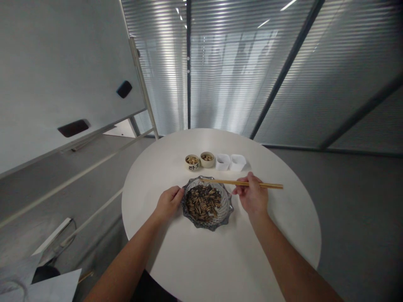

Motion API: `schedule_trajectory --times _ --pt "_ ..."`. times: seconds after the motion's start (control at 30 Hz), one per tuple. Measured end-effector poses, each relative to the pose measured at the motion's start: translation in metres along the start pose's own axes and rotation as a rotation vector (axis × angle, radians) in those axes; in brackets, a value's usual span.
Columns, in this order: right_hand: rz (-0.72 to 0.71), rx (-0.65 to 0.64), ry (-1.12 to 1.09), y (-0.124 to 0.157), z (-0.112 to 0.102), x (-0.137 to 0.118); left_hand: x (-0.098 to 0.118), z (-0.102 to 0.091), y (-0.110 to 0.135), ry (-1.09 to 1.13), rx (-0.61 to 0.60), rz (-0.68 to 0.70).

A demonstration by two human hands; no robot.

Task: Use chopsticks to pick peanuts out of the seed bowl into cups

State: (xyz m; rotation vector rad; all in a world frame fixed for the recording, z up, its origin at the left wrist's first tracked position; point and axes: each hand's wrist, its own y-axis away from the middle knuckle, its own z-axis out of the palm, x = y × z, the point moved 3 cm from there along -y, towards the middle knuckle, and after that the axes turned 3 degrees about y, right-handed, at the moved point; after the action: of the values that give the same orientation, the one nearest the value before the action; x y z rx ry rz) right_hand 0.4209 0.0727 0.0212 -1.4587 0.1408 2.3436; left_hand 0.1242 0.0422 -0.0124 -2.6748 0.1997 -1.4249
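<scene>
My left hand (170, 203) grips the left rim of a scalloped glass bowl (226, 205), thumb on the edge and fingers hidden below. Dark, striped sunflower seeds (203, 203) fill much of the bowl, mostly its left and middle. In my right hand (252, 195) is a pair of wooden chopsticks (229, 182), held nearly level. Their tips reach over the bowl's far rim, and nothing can be made out between them.
Behind the bowl stand two small cream cups (192, 167) with nuts in them and two white plastic cups (238, 162) in a row. All rest on a round white table (201, 264). A whiteboard (72, 63) stands at the left, before glass panels (220, 75).
</scene>
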Motion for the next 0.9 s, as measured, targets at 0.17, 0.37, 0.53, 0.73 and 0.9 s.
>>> schedule_trajectory --times 0.17,0.37,0.53,0.73,0.9 --pt "-0.031 0.201 -0.117 -0.027 -0.021 -0.007 -0.001 0.001 0.000 0.023 -0.003 -0.006" --pt "-0.190 0.372 -0.053 -0.055 -0.039 -0.011 0.000 0.000 0.001 0.030 -0.007 -0.009" --pt "-0.259 0.285 0.122 -0.056 -0.035 -0.004 0.001 0.000 0.001 0.026 -0.020 -0.030" --pt "-0.302 0.183 0.219 -0.048 -0.027 -0.004 0.003 -0.001 0.001 0.029 0.005 -0.021" --pt "-0.324 0.129 0.096 -0.038 -0.024 -0.021 0.003 -0.001 0.001 0.025 0.009 -0.021"
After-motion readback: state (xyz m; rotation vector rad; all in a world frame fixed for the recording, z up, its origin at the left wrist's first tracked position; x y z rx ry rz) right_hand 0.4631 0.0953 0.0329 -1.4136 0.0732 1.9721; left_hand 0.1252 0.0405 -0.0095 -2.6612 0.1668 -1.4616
